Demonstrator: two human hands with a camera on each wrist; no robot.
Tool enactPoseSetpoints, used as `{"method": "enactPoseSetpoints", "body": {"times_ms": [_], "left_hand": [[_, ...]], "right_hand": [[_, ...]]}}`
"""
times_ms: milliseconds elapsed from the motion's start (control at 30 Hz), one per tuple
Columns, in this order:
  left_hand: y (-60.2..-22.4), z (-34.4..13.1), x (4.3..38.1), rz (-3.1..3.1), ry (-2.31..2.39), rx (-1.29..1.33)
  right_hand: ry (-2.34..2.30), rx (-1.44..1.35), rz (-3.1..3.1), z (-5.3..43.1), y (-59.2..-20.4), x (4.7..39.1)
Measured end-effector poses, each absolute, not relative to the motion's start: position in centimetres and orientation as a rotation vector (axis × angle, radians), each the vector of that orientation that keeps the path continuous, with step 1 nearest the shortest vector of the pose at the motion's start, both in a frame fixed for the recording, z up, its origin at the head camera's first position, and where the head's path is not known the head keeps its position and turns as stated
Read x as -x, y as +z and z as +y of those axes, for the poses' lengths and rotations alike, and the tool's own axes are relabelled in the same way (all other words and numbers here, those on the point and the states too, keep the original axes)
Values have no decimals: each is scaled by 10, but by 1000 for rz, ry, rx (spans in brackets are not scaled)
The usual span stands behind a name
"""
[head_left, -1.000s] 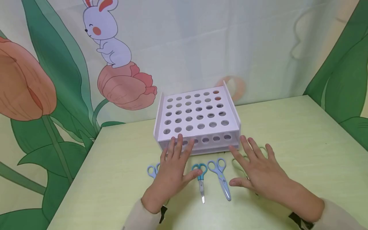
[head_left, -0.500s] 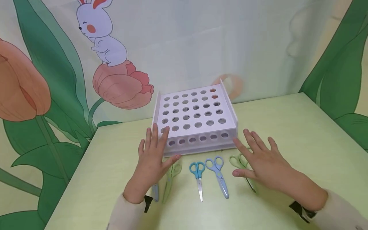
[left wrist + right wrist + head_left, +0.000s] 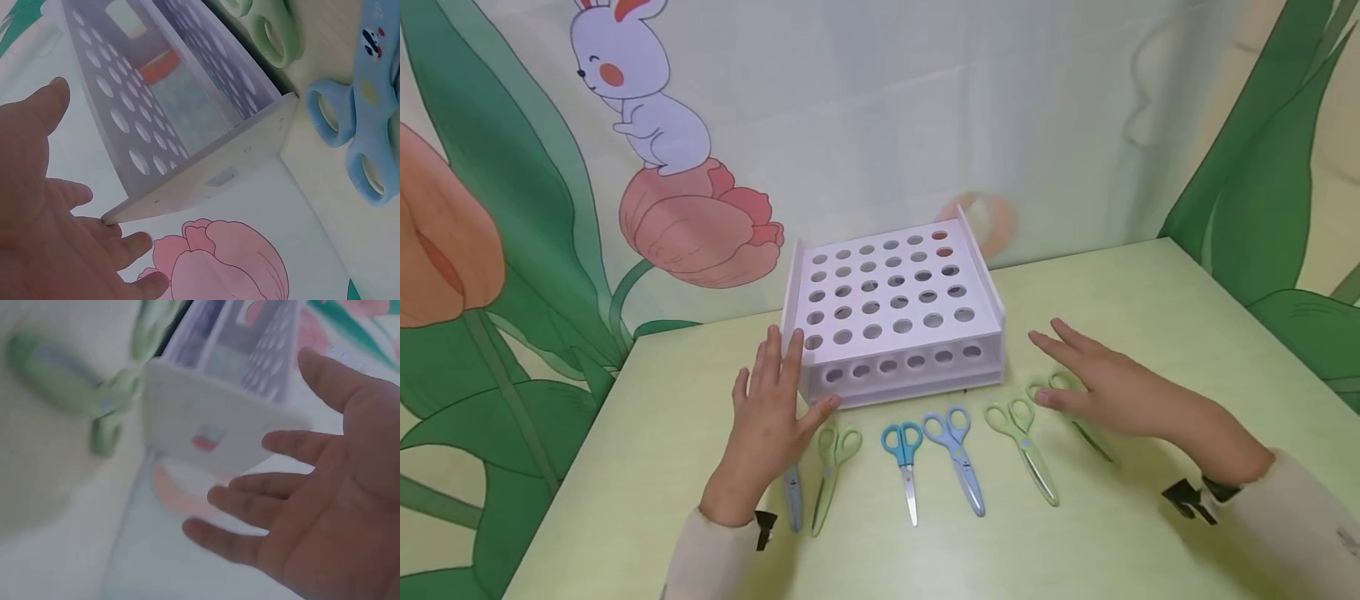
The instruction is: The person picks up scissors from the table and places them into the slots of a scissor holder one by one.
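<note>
A white rack (image 3: 883,300) with rows of round holes stands at the table's back. My left hand (image 3: 767,433), fingers spread, overlaps its front left corner in the head view; in the left wrist view its fingertips are close by the rack's side panel (image 3: 212,181). My right hand (image 3: 1112,392) is held out right of the rack, fingers extended and holding nothing, partly covering green scissors (image 3: 1093,437). Between the hands lie green scissors (image 3: 825,479), teal-handled scissors (image 3: 906,467), light blue scissors (image 3: 958,458) and another green pair (image 3: 1026,450). Blue scissors (image 3: 793,500) are half hidden by my left hand.
The pale green table (image 3: 1150,292) ends at a cloth backdrop (image 3: 865,108) printed with a rabbit and tulips. The rack stands close to this cloth. Black straps (image 3: 1191,500) are on both wrists.
My left hand has moved left from the rack's front to its corner, uncovering green scissors. The right hand has moved right, uncovering another green pair. The head view has turned slightly right.
</note>
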State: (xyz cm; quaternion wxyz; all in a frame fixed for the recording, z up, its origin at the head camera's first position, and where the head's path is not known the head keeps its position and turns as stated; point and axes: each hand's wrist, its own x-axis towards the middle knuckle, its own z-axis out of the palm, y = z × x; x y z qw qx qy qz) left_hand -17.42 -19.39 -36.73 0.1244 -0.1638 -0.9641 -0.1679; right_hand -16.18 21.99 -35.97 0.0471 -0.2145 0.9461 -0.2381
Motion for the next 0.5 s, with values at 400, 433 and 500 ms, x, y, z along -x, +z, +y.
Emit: {"method": "enactPoseSetpoints", "body": {"times_ms": [400, 433, 500], "left_hand": [[-373, -197, 176, -2749, -461, 517], [-373, -196, 176, -2734, -461, 529], [-374, -196, 177, -2708, -458, 550]], "right_hand": [[-893, 675, 2793, 252, -399, 200], [-890, 673, 2779, 254, -402, 202], [-881, 648, 2750, 257, -407, 203]]}}
